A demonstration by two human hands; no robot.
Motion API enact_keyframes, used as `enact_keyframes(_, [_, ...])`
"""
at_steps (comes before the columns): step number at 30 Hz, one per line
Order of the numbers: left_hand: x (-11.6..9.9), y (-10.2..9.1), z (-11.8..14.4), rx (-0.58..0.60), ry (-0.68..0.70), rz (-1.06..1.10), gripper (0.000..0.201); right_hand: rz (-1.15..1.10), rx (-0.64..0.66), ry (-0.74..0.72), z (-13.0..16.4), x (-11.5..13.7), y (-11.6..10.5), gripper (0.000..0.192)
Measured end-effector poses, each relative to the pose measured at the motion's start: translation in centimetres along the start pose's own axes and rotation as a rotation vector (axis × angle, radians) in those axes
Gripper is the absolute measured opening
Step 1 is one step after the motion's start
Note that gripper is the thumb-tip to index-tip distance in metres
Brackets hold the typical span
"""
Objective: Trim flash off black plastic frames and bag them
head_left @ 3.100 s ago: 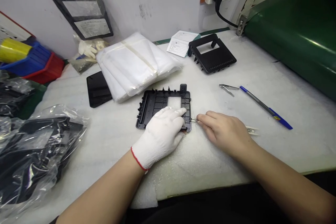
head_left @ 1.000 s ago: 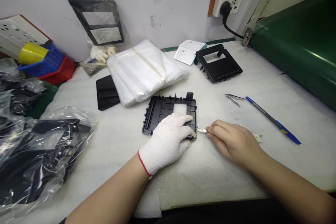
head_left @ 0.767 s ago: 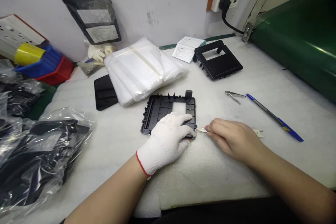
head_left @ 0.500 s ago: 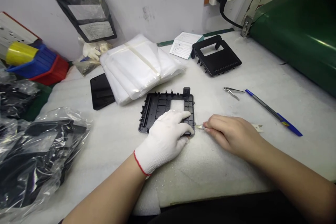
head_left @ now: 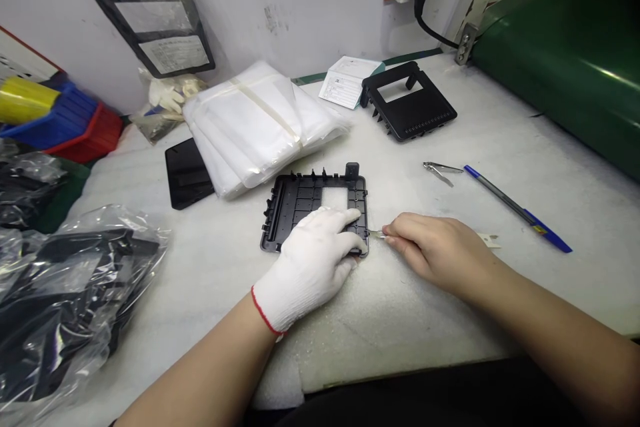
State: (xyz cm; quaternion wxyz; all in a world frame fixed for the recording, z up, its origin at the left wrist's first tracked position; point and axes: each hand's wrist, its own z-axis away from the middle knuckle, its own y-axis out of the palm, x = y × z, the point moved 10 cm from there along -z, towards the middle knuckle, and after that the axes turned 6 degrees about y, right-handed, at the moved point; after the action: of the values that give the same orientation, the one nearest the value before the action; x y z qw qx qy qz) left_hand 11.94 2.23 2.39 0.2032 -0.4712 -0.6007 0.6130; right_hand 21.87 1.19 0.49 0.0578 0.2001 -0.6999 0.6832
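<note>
A black plastic frame [head_left: 300,202] with clips along its edges and a rectangular window lies ribbed side up on the table. My left hand [head_left: 323,250], in a white knitted glove with a red cuff, holds it by the lower right corner, fingers over the top and thumb at the near edge. My bare right hand [head_left: 430,243] is closed round a small knife [head_left: 376,234]. Its thin metal blade reaches the frame's right edge, while most of its handle is hidden in my fist. A pale flat end shows behind that hand.
Nail clippers [head_left: 442,171] and a blue pen [head_left: 517,208] lie to the right. Behind are a second black frame [head_left: 417,107], a folded paper [head_left: 347,82] and a stack of clear bags [head_left: 260,127]. Bagged black parts [head_left: 75,300] fill the left; a green machine [head_left: 565,53] borders the right.
The view has shifted slightly, moving everything a little left and up. The knife blade stays at the frame's right edge, and both hands keep their holds.
</note>
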Motion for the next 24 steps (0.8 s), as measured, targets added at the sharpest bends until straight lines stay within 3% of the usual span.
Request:
enact_keyframes(9, [0.0,0.1,0.0,0.016,0.004,-0.005,0.014,-0.017,-0.195,0.002,0.6,-0.4,-0.9,0.018])
enact_keyframes(15, [0.0,-0.1,0.1,-0.007,0.008,-0.014,0.013,-0.043,-0.083,-0.130,0.7,0.6,-0.3,0.020])
enact_keyframes(19, [-0.1,-0.1,0.1,0.003,0.005,-0.017,0.013,-0.018,-0.026,-0.088,0.4,0.4,0.1,0.020])
enact_keyframes(22, [0.0,0.0,0.0,-0.003,-0.003,-0.012,0.013,0.042,-0.041,-0.035,0.3,0.3,0.3,0.020])
enact_keyframes(24, [0.2,0.1,-0.1,0.002,-0.014,-0.007,0.013,0.043,-0.120,-0.033,0.4,0.4,-0.3,0.020])
